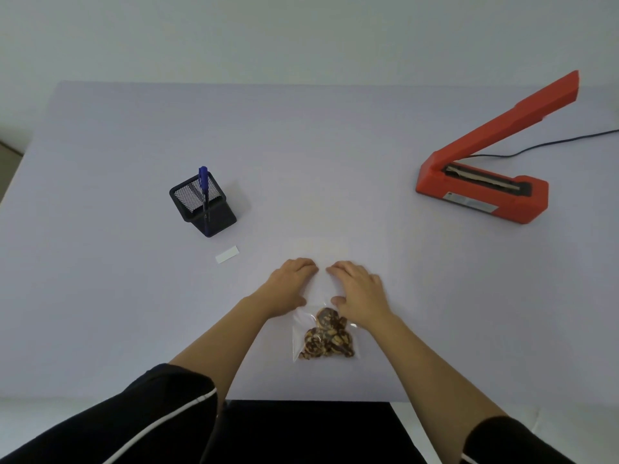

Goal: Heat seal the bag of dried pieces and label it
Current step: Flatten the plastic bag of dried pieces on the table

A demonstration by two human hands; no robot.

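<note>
Two hands, the left hand (289, 286) and the right hand (360, 289), are laid palm-down on the empty upper part of the clear bag (303, 324), fingers (306, 264) held close together and pressed flat, nothing pinched. The bag is laid on the table (134, 296) near its front edge, dried pieces (326, 339) gathered at its near end. The heat sealer (482, 192), arm raised, is set well apart at the right.
</note>
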